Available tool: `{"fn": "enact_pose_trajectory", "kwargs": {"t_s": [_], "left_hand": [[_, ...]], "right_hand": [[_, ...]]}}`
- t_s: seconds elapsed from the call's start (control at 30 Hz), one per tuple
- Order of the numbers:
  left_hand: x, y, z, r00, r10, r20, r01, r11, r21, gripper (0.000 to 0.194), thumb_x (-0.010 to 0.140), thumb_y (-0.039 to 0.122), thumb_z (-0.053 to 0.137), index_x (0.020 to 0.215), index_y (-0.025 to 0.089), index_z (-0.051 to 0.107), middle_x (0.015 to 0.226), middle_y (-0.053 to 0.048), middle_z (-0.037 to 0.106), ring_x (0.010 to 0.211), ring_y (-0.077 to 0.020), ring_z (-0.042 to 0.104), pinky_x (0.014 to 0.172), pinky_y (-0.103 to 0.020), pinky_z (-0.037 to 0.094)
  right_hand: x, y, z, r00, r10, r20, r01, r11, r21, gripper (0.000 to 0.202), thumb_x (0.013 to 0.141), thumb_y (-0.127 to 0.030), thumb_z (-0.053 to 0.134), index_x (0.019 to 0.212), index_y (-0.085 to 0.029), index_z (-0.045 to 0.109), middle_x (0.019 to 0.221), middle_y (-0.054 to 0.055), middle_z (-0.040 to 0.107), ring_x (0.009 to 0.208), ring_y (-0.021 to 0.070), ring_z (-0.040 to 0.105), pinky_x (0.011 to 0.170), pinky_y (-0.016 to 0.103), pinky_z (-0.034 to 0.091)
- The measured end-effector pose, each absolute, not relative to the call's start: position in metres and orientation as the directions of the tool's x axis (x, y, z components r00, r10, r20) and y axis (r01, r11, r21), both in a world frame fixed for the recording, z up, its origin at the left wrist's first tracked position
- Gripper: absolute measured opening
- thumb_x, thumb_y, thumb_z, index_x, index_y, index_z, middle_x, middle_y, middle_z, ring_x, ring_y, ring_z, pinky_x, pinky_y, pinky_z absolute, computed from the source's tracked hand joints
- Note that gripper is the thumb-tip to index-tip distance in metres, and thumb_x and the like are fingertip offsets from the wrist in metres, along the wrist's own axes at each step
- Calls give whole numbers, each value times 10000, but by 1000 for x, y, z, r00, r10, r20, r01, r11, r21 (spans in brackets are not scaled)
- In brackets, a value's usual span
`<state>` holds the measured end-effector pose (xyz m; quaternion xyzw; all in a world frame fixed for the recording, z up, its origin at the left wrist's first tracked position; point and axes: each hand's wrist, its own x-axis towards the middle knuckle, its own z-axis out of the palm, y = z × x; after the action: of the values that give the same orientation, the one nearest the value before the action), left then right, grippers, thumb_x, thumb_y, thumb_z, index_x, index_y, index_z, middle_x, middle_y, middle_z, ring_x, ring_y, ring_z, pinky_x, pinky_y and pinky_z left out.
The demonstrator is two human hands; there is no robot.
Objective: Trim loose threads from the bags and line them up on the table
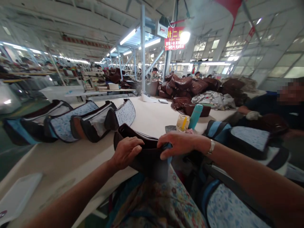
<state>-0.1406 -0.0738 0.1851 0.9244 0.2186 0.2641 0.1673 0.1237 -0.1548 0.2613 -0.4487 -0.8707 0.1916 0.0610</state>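
Note:
A dark brown bag piece [147,158] with an open top and a pale-edged zipper strip stands at the table's near edge, against the lap. My left hand [127,151] lies over its left rim, thumb outside, fingers wrapped onto the edge. At the right end of the rim my right hand [172,144] pinches the edge, with a bit of blue material [169,152] showing beneath the fingers. The inside of the bag piece is dark, and its lower part is blurred.
Several blue-patterned bag pieces [68,122] line the table [152,110] at left. A teal bottle [196,116] and a glass jar [182,122] stand beyond my right hand. Brown bags [185,87] are heaped behind. More pieces [249,137] and a gloved person [263,107] are at right.

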Motion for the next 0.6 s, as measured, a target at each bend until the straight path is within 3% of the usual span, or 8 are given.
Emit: {"fn": "enact_pose_trajectory", "kwargs": {"t_s": [0.07, 0.13, 0.23, 0.3, 0.37, 0.47, 0.6], "left_hand": [[-135, -73, 190, 814, 436, 383, 288, -877, 385, 531, 989, 541, 325, 962, 161, 695, 846, -69, 660, 782, -189, 563, 774, -321, 398], [-125, -81, 196, 852, 386, 355, 265, -901, 344, 499, 963, 576, 412, 917, 171, 699, 849, -62, 657, 777, -188, 556, 773, -323, 381], [-105, -104, 203, 868, 384, 316, 288, -906, 311, 440, 894, 586, 577, 978, 168, 686, 949, -88, 668, 896, -237, 583, 830, -348, 385], [-96, -118, 207, 852, 458, 254, 347, -858, 379, 455, 830, 561, 683, 1038, 156, 672, 1016, -109, 673, 954, -273, 588, 833, -356, 395], [-93, -124, 213, 840, 515, 170, 386, -788, 479, 423, 807, 521, 724, 1004, 149, 675, 952, -81, 681, 884, -248, 600, 756, -316, 406], [-101, -123, 228, 886, 458, 72, 342, -751, 565, 293, 859, 444, 683, 862, 151, 684, 749, 8, 629, 713, -155, 573, 626, -232, 383], [-115, -123, 252, 935, 354, 20, 254, -709, 658, 226, 885, 357, 668, 847, 137, 701, 762, 31, 598, 734, -119, 550, 646, -192, 383]], "right_hand": [[134, -164, 247, -636, 771, -30, 726, 585, -360, 504, 803, -502, 756, 1163, -171, 638, 1050, 87, 675, 976, 233, 618, 855, 338, 462], [136, -170, 231, -645, 764, 17, 714, 611, -340, 442, 804, -384, 768, 1157, -161, 624, 1061, 102, 658, 1010, 251, 597, 880, 365, 453], [130, -174, 217, -561, 822, 98, 745, 554, -372, 360, 800, -264, 750, 1113, -169, 599, 1032, 86, 647, 958, 236, 590, 831, 351, 446], [123, -176, 217, -508, 850, 137, 762, 518, -389, 386, 788, -236, 747, 1124, -179, 564, 1036, 75, 649, 924, 221, 596, 784, 325, 442], [118, -179, 223, -482, 863, 151, 759, 497, -421, 433, 779, -256, 765, 1143, -194, 538, 1013, 50, 664, 881, 201, 610, 728, 293, 431], [115, -186, 235, -479, 865, 150, 677, 473, -564, 565, 734, -383, 840, 1167, -199, 527, 938, 7, 690, 815, 176, 622, 695, 271, 420], [115, -197, 245, -540, 818, 199, 564, 527, -636, 595, 716, -466, 852, 1171, -194, 581, 1019, 24, 687, 893, 178, 620, 783, 287, 440]]}}
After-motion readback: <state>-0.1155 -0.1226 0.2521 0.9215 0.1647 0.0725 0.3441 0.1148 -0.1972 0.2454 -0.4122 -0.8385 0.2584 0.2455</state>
